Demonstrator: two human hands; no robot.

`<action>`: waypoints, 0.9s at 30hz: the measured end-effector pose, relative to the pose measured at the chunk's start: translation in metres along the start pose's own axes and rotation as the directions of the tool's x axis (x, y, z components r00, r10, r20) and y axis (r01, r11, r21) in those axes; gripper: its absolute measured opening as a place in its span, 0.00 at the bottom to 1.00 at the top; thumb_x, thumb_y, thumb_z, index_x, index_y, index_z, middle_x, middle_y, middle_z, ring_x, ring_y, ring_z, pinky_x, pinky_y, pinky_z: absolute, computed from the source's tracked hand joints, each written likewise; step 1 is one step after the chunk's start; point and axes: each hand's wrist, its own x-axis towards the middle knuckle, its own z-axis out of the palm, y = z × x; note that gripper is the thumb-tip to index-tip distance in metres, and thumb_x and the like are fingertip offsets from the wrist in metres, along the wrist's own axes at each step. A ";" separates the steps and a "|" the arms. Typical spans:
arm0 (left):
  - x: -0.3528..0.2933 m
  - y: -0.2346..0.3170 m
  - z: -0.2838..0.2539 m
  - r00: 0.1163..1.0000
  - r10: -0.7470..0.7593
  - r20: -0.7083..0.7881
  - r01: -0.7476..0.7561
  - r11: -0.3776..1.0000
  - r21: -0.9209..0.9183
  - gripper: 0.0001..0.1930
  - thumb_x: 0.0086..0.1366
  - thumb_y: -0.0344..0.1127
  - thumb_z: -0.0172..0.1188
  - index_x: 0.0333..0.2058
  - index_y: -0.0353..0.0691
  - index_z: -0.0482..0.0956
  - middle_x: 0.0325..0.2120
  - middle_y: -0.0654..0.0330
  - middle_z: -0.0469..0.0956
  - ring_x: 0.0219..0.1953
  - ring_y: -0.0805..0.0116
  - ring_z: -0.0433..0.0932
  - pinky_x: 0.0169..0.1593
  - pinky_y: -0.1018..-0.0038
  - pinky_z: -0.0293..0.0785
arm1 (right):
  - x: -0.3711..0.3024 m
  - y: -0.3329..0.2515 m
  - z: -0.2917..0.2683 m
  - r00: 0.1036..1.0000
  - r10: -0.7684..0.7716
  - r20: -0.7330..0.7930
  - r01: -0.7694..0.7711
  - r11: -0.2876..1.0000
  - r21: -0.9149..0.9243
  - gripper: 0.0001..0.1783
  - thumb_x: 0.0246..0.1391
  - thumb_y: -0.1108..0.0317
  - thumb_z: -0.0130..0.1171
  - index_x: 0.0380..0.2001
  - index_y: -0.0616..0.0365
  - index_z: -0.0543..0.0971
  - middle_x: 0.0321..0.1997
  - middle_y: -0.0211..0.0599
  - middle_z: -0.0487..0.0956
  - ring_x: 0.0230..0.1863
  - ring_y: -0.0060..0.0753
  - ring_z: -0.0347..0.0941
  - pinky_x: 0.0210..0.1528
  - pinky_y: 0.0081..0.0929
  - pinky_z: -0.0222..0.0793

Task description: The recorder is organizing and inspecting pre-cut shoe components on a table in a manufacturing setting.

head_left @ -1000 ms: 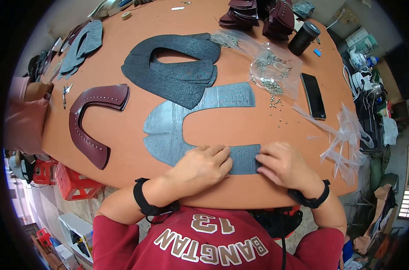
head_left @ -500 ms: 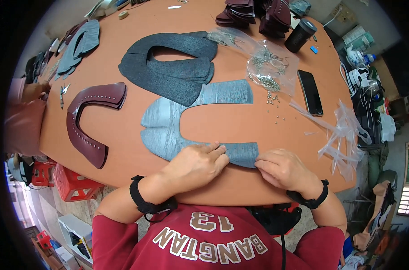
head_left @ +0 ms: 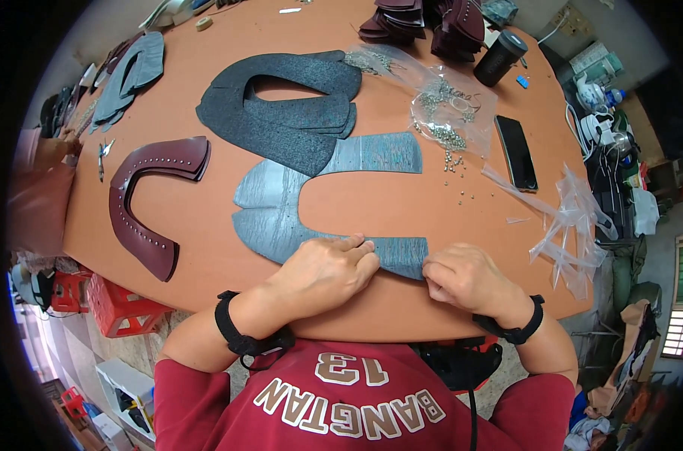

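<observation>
A grey U-shaped upper piece [head_left: 270,184] with fine streaks and small holes lies flat on the orange table, its two arms pointing right. My left hand [head_left: 330,267] rests over its near arm, the fingers closed and pressed together on the edge. At the tip of that arm is my right hand [head_left: 465,278], curled in a pinch at the corner; its fingertips are partly hidden. Overlapping the far arm is a stack of dark grey U-shaped pieces [head_left: 225,116]. On the left lies a burgundy curved piece [head_left: 127,203] with a row of metal studs.
Clear bags of small metal studs [head_left: 462,113] lie at the far right, with loose studs spilled. Beyond my right hand are a phone [head_left: 516,154], crumpled plastic [head_left: 567,240] and a black tumbler [head_left: 501,58]. Burgundy stacks [head_left: 394,22] stand behind. Another person's arm [head_left: 52,150] is at the left edge.
My right hand's fingers have curled in more tightly at the tip of the near arm. The left hand keeps nearly the same place on the piece.
</observation>
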 end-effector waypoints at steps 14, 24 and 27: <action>0.001 0.001 -0.004 0.998 -0.031 0.061 0.032 0.999 -0.022 0.07 0.56 0.32 0.59 0.30 0.34 0.73 0.33 0.50 0.80 0.39 0.57 0.81 0.37 0.66 0.80 | 0.002 -0.001 -0.008 0.999 -0.045 0.024 0.045 0.999 0.027 0.08 0.37 0.75 0.60 0.23 0.59 0.72 0.26 0.37 0.75 0.27 0.41 0.73 0.30 0.33 0.69; -0.001 -0.001 -0.002 0.999 0.026 0.037 -0.026 1.000 0.006 0.08 0.55 0.32 0.59 0.28 0.34 0.72 0.38 0.50 0.80 0.41 0.56 0.81 0.37 0.66 0.80 | 0.004 0.007 -0.002 0.998 -0.041 -0.041 0.045 0.995 0.092 0.07 0.37 0.74 0.58 0.22 0.59 0.70 0.25 0.37 0.73 0.27 0.42 0.72 0.30 0.35 0.68; -0.002 -0.001 -0.001 0.999 0.034 0.005 -0.034 0.999 0.006 0.08 0.55 0.32 0.59 0.28 0.34 0.72 0.37 0.50 0.80 0.41 0.56 0.81 0.37 0.66 0.80 | 0.003 0.005 -0.008 1.000 -0.019 -0.006 0.020 0.990 0.137 0.06 0.39 0.74 0.58 0.23 0.59 0.72 0.27 0.38 0.75 0.29 0.44 0.72 0.31 0.36 0.68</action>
